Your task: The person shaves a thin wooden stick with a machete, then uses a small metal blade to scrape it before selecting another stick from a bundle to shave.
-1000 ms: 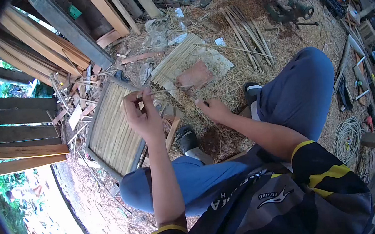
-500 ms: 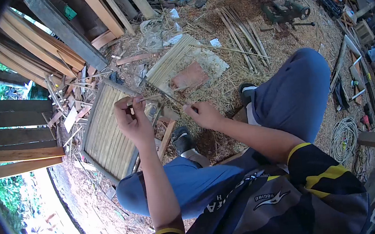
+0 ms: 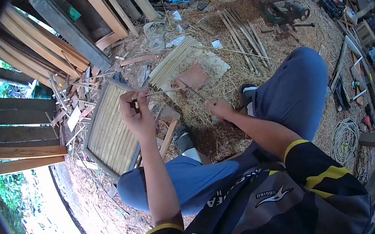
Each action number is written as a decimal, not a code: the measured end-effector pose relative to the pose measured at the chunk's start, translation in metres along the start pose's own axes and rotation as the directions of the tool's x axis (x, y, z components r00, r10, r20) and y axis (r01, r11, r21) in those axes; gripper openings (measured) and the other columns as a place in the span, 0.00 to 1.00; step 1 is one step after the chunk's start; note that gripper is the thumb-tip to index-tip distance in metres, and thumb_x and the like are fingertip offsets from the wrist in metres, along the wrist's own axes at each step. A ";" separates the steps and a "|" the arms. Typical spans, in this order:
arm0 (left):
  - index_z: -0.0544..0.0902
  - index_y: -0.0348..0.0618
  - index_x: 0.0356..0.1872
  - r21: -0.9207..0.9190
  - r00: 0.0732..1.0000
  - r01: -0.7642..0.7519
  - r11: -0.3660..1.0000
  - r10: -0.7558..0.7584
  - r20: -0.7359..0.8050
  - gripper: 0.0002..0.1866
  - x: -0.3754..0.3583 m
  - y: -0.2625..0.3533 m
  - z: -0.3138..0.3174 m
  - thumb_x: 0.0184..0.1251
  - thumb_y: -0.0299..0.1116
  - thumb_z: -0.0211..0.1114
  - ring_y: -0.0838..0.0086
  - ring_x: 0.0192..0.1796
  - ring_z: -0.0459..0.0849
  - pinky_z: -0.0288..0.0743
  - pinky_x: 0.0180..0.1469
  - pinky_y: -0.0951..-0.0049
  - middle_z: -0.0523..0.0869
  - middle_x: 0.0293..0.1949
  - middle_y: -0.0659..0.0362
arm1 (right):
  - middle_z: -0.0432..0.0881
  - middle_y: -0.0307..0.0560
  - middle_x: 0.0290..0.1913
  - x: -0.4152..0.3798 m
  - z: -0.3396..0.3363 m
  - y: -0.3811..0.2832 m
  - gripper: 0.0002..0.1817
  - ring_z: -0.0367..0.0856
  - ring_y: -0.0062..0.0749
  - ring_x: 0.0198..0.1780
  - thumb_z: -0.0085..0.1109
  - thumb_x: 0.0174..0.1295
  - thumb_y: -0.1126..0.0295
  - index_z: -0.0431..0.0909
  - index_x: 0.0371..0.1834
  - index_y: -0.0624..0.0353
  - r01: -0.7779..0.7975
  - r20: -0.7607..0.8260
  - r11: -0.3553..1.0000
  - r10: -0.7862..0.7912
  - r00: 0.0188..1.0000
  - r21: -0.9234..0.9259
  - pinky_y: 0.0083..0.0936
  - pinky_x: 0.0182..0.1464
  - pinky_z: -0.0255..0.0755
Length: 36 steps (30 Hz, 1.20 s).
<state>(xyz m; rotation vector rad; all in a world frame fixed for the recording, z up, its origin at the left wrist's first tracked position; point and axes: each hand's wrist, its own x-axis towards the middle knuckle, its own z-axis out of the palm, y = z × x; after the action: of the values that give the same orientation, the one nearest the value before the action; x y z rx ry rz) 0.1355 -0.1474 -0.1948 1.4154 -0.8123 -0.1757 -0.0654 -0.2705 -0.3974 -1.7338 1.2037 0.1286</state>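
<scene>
My left hand (image 3: 136, 109) is closed on a thin pale strip (image 3: 163, 91) that points to the right. Lower and to the right, my right hand (image 3: 219, 110) grips a long thin dark tool (image 3: 192, 90), whose far end slants up and left past the strip's tip. Whether the two touch is not clear. A framed slatted panel (image 3: 110, 127) leans beside my left hand. Beyond my hands, a row of pale strips (image 3: 173, 63) lies on the ground next to a flat reddish piece (image 3: 194, 76).
Planks (image 3: 69, 31) stand at the upper left. More strips (image 3: 244, 38) lie on the shavings at the upper right, near a green metal vise (image 3: 286, 11). A coiled rope (image 3: 344, 139) is right of my knee. My feet are below my hands.
My right hand has moved right and slightly away from my left, and the tool's far end now reaches farther up past the strip. My left hand has shifted slightly right.
</scene>
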 end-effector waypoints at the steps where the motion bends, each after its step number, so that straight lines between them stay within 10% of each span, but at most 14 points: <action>1: 0.75 0.35 0.46 0.022 1.000 -0.022 1.000 0.022 -0.006 0.04 0.000 0.000 0.002 0.78 0.23 0.62 0.78 0.43 0.85 0.82 0.42 0.78 0.82 0.42 0.57 | 0.86 0.71 0.35 -0.001 -0.004 0.004 0.48 0.87 0.61 0.43 0.41 0.69 0.27 0.88 0.40 0.70 0.020 0.007 1.000 -0.019 1.000 -0.016 0.51 0.51 0.76; 5: 0.75 0.35 0.45 0.105 0.994 -0.109 0.988 0.107 0.029 0.05 -0.001 -0.008 0.000 0.79 0.24 0.62 0.78 0.41 0.85 0.83 0.44 0.78 0.82 0.42 0.57 | 0.86 0.62 0.25 -0.006 0.028 -0.011 0.46 0.89 0.60 0.40 0.41 0.69 0.28 0.89 0.26 0.64 0.231 -0.250 0.969 -0.203 0.947 0.088 0.49 0.50 0.79; 8: 0.75 0.35 0.44 0.093 0.996 -0.093 0.991 0.092 0.017 0.05 -0.005 -0.013 -0.012 0.78 0.24 0.62 0.77 0.39 0.85 0.84 0.44 0.76 0.81 0.42 0.57 | 0.86 0.68 0.34 0.002 0.013 0.000 0.47 0.89 0.57 0.46 0.44 0.67 0.27 0.88 0.35 0.68 0.000 0.026 0.999 -0.001 1.000 0.054 0.49 0.53 0.76; 17: 0.75 0.34 0.42 0.131 0.991 -0.131 0.983 0.135 -0.021 0.05 -0.003 -0.012 -0.010 0.78 0.24 0.63 0.77 0.38 0.85 0.84 0.40 0.75 0.82 0.38 0.56 | 0.83 0.62 0.26 -0.003 0.034 -0.010 0.45 0.86 0.54 0.31 0.44 0.69 0.28 0.84 0.33 0.68 0.233 -0.219 0.969 -0.210 0.953 0.087 0.49 0.38 0.78; 21: 0.76 0.34 0.42 0.105 0.995 -0.090 0.990 0.094 -0.040 0.05 -0.002 -0.015 -0.014 0.78 0.24 0.63 0.77 0.39 0.85 0.84 0.41 0.75 0.83 0.38 0.57 | 0.82 0.60 0.27 0.072 0.050 0.053 0.44 0.86 0.55 0.35 0.44 0.70 0.29 0.83 0.34 0.67 -0.241 -0.035 0.957 0.249 0.968 0.162 0.52 0.43 0.76; 26: 0.76 0.36 0.43 0.144 0.991 -0.083 0.986 0.097 -0.095 0.05 -0.002 -0.019 -0.017 0.78 0.26 0.64 0.80 0.39 0.84 0.80 0.37 0.79 0.83 0.38 0.58 | 0.86 0.71 0.35 0.040 0.054 0.058 0.46 0.87 0.63 0.39 0.44 0.69 0.27 0.84 0.37 0.70 0.080 -0.199 0.997 -0.078 0.977 -0.003 0.54 0.48 0.78; 36: 0.73 0.38 0.43 0.179 0.982 -0.143 0.974 0.162 -0.100 0.06 0.009 -0.018 -0.007 0.80 0.26 0.62 0.76 0.38 0.83 0.78 0.44 0.73 0.81 0.39 0.57 | 0.87 0.66 0.31 0.083 0.076 0.080 0.50 0.88 0.58 0.31 0.43 0.69 0.27 0.84 0.39 0.76 -0.288 -0.166 0.950 0.305 0.938 0.122 0.48 0.42 0.82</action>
<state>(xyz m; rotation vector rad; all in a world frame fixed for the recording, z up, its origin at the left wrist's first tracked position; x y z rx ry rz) 0.1520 -0.1500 -0.2071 1.5017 -0.8533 0.0945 -0.0529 -0.2695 -0.5353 -1.4957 1.5797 0.0903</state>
